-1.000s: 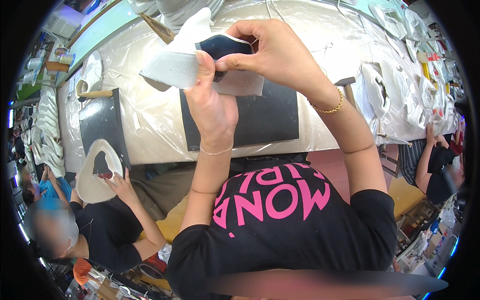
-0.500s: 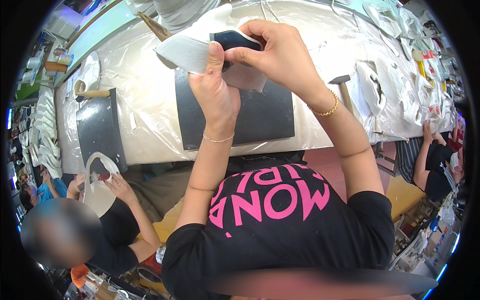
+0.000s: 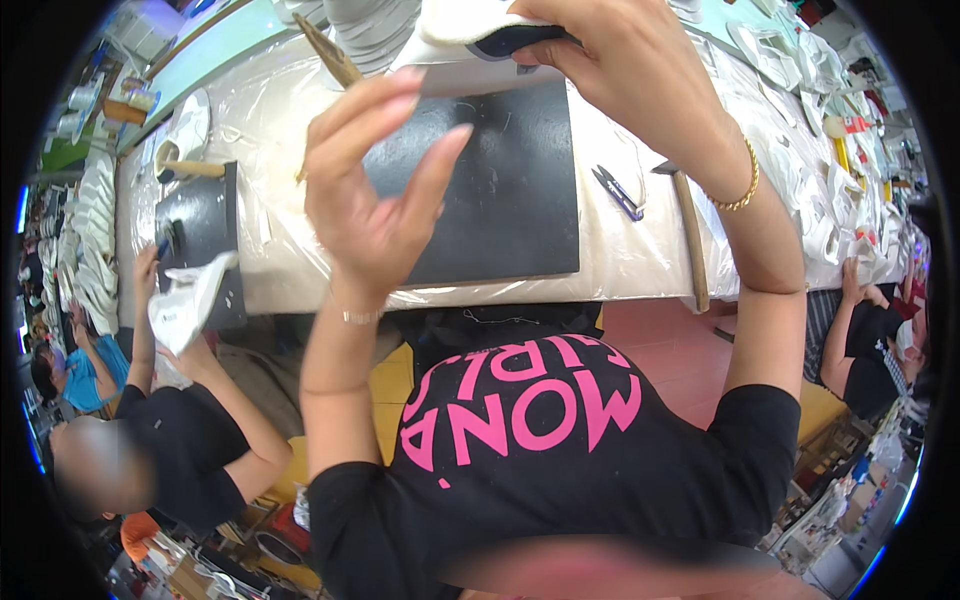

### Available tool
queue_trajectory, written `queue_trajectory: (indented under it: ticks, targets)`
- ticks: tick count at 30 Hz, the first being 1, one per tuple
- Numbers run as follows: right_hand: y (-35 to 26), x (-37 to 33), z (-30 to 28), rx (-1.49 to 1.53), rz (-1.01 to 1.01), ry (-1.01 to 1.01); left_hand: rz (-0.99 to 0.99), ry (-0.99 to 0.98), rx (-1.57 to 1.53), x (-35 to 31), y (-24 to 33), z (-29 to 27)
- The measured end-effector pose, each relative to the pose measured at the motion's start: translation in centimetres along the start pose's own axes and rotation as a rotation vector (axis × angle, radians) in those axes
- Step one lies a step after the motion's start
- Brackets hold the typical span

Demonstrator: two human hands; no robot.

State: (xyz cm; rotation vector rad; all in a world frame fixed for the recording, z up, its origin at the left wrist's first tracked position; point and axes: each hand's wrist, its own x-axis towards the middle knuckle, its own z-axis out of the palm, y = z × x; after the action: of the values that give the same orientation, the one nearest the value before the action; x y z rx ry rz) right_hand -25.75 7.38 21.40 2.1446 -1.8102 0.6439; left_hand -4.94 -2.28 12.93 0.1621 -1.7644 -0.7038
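Observation:
My right hand (image 3: 620, 70) grips a white shoe upper with a dark blue patch (image 3: 480, 35) at the top of the view, above a black cutting mat (image 3: 500, 190). My left hand (image 3: 375, 190) is raised in front of the mat with fingers spread, palm toward me, holding nothing and apart from the shoe piece. A gold bracelet sits on my right wrist.
The mat lies on a plastic-covered table (image 3: 620, 270). A hammer (image 3: 690, 240) and small snips (image 3: 618, 192) lie right of the mat, a wooden stick (image 3: 330, 55) to its upper left. A co-worker at the left holds a white shoe upper (image 3: 190, 300) by a second mat (image 3: 195, 225). Another person sits at the right edge.
My left hand has let go of the shoe piece and dropped away from it, fingers spread. The right hand keeps the piece and has lifted it toward the top of the view.

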Motion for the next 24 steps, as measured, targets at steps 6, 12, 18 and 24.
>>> queue_trajectory:
  ticks: [6, 12, 18, 24]
  targets:
    - [-2.3, -6.3, 7.8, -0.13, -0.051, 0.195, 0.374, -0.356, 0.287, -4.6, -1.7, 1.6]
    - [-4.8, -14.0, 14.7, -0.028, 0.059, 0.123, 0.219, -0.585, 0.436, -14.0, -2.5, 2.0]
    - [-6.4, -15.9, 14.5, -0.029, 0.152, 0.076, 0.213, -0.616, 0.552, -14.8, -1.8, 2.5]
    - [-7.4, -17.7, 14.9, -0.013, 0.208, 0.019, 0.047, -0.744, 0.572, -16.1, 0.6, 2.3]
